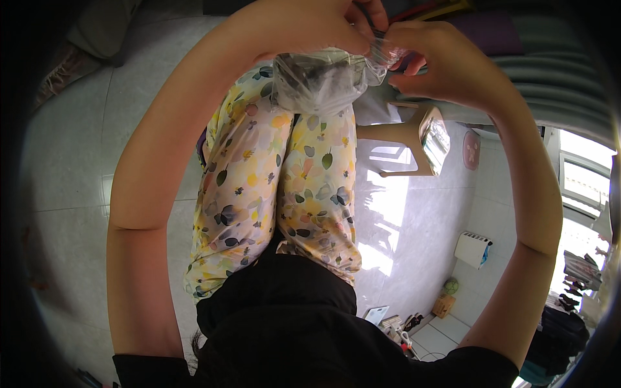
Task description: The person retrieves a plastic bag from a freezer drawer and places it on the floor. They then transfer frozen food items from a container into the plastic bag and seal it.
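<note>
A clear plastic bag [320,85] with something pale and dark inside rests over my knees, its contents blurred by the film. At the bag's upper right, the plastic is gathered into a twisted neck. My left hand [356,26] grips this neck from the left, near the top edge of the view. A thin dark band [377,33] runs between its fingers and along the plastic. From the right, my right hand [432,53] pinches the gathered end with thumb and fingers. The two hands almost touch.
My legs in floral trousers [310,179] lie below the bag. A beige plastic stool [412,133] stands right of my knees on the grey tiled floor [407,223]. Grey-green folded fabric [548,82] is at upper right. A cardboard box [443,305] stands by the wall.
</note>
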Motion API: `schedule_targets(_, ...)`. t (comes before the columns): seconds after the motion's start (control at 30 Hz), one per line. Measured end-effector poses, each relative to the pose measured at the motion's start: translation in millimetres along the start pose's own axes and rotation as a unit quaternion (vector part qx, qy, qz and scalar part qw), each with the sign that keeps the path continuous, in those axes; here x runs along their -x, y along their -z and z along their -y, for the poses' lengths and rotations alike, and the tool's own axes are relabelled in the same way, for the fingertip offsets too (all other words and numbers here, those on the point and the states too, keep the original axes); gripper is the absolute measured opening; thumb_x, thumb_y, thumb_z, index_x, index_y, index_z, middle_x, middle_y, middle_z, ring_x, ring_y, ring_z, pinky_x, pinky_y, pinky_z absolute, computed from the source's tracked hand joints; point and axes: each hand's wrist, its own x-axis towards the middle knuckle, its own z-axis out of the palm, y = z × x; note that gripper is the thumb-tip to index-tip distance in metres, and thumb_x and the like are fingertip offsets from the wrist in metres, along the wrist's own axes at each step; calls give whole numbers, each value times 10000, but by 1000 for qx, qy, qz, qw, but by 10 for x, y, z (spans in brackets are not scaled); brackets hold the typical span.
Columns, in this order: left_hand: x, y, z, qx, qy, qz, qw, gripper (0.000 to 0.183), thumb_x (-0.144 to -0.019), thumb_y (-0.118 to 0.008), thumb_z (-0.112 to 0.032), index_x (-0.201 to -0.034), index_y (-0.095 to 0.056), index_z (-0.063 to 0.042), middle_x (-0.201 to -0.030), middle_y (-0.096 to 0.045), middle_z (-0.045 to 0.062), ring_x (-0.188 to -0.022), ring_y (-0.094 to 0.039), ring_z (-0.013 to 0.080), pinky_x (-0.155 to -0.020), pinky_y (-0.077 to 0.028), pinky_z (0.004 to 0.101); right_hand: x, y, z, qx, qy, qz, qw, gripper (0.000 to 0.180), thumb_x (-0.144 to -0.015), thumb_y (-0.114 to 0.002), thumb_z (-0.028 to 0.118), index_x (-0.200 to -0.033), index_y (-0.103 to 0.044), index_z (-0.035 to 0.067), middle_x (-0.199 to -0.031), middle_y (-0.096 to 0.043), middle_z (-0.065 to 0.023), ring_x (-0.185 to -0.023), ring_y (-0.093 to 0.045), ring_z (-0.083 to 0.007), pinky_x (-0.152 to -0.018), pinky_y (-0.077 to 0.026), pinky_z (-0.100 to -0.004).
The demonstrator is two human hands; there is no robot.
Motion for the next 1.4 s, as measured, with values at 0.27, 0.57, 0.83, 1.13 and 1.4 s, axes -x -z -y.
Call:
schedule_targets(0.27, -38, -8, 95, -46, -55, -1, 997, 261, -705, -658, -18, -949, -574, 21, -779, -621, 60, -717, -579, 120, -663, -468, 243, 1, 20, -67, -9, -8, 22, 1000, 155, -684, -666, -16, -832, -623, -1, -759, -586, -57, -627, -547, -151, -587, -440, -254)
schedule_targets(0.57, 35, -154, -72, -184, -103, -54, 976, 370, -654, -729, -126, -960, -581, 19, -848, -640, 149, -825, -618, 281, -740, -481, 339, 14, 10, -193, -59, -45, 46, 996, 125, -729, -585, -34, -846, -629, -40, -721, -500, -34, -605, -479, -103, -562, -393, -246)
schedule_targets(0.83, -161, -148, 88, -194, -75, -37, 977, 455, -609, -776, -187, -976, -618, 29, -907, -654, 205, -860, -635, 326, -756, -490, 356, 18, -13, -262, -110, -32, 29, 993, 127, -799, -582, -10, -915, -610, -54, -809, -540, -15, -678, -522, -82, -606, -440, -215)
schedule_targets(1.13, -181, -143, 84, -176, -31, -54, 982, 636, -587, -816, -173, -1131, -587, 64, -980, -665, 203, -869, -655, 272, -784, -500, 316, 27, -30, -228, -241, -183, 42, 952, 100, -850, -626, 65, -916, -617, -9, -779, -652, -63, -707, -621, -97, -680, -517, -231)
schedule_targets(1.4, -209, -146, 179, -172, -50, -65, 982, 594, -579, -817, -171, -1091, -608, 45, -938, -673, 189, -830, -656, 261, -753, -498, 314, 31, -86, -227, -254, -188, 21, 948, 128, -832, -642, 43, -924, -560, 6, -757, -638, -47, -728, -626, -77, -674, -517, -221)
